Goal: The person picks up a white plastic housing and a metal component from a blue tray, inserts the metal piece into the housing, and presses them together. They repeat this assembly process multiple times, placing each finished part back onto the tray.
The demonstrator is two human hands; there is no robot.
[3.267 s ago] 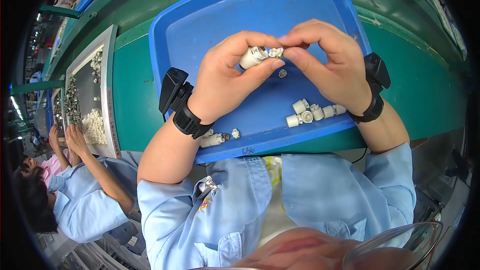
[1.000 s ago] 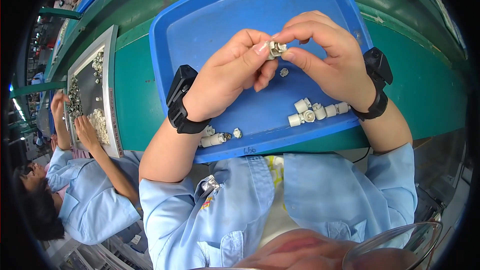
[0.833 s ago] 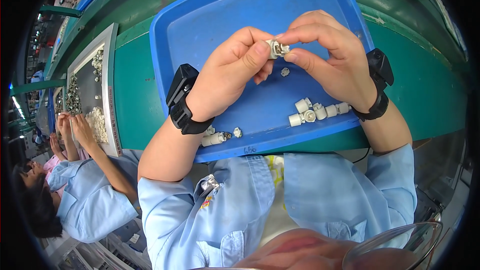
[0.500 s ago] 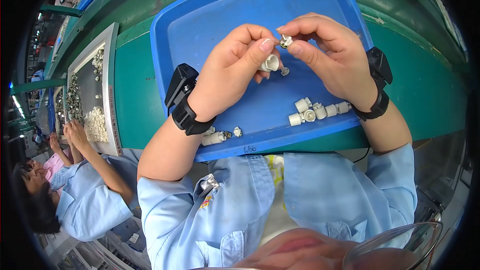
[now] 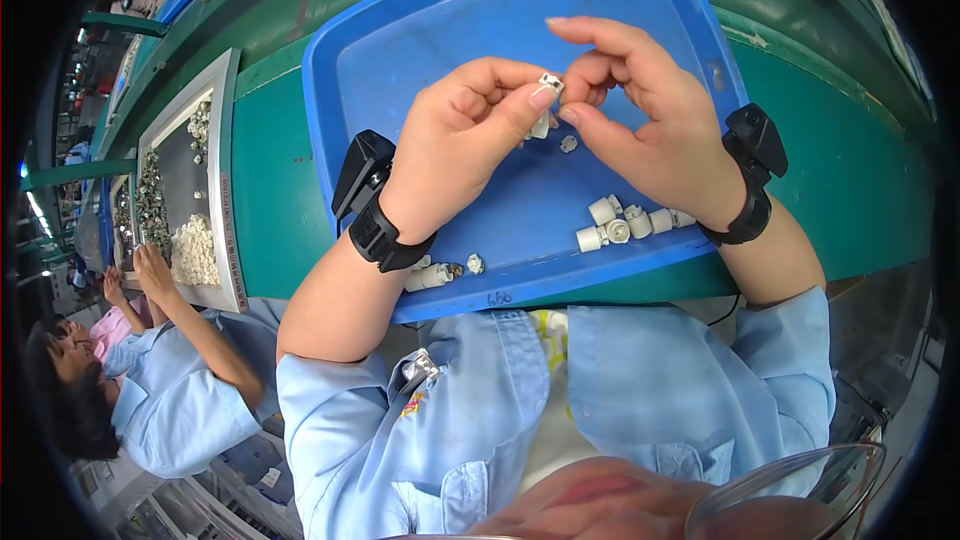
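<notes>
My left hand [image 5: 480,125] is closed on a white plastic socket-like cylinder [image 5: 540,128], partly hidden behind the thumb. At the thumb tip shows a small white part with dark metal [image 5: 551,82]; whether it sits on the cylinder cannot be made out. Close beside it, my right hand [image 5: 650,110] has its index finger stretched out and its thumb apart, and nothing shows between them. Its curled middle finger is at the small part's edge. Below the hands, a small loose white part [image 5: 569,144] lies in the blue tray [image 5: 500,298].
Several white cylinders [image 5: 618,230] lie at the tray's near right; more [image 5: 430,277] lie near left beside a small white part [image 5: 475,264]. A metal-framed tray [image 5: 228,180] of small parts stands left on the green bench [image 5: 265,140], with a co-worker's hand [image 5: 153,273] at it.
The small metal part, pinched in my right fingers before, is now at my left thumb tip. My right index finger has lifted and straightened. The cylinder in my left hand has turned.
</notes>
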